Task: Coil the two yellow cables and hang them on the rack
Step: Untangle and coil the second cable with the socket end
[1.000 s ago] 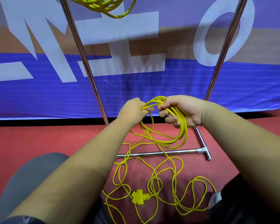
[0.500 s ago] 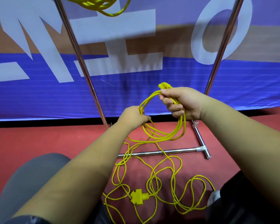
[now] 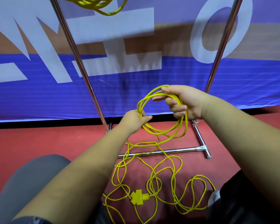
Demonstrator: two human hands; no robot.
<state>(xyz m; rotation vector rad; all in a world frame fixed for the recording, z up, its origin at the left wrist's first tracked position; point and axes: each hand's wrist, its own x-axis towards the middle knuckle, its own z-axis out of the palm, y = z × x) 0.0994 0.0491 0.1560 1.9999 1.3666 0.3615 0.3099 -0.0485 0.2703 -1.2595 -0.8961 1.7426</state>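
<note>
A yellow cable (image 3: 168, 168) lies in loose tangles on the red floor, its yellow socket end (image 3: 138, 198) near my knees. Part of it is gathered into a round coil (image 3: 181, 126) held up in front of me. My right hand (image 3: 183, 102) grips the top right of that coil. My left hand (image 3: 134, 119) pinches the strand at the coil's lower left. A second yellow cable (image 3: 95, 4) hangs coiled at the top edge, high between the rack's uprights. The chrome rack (image 3: 168, 151) stands just beyond my hands.
The rack's two slanted chrome poles (image 3: 81, 65) rise left and right, with a base bar and T-joint (image 3: 202, 148) on the floor. A blue and white banner (image 3: 39, 94) closes the back. My knees (image 3: 31, 178) frame the bottom corners.
My hands have drawn apart: the right lifted with the coil, the left slid down and left along the strand. The coil opened into a wider ring.
</note>
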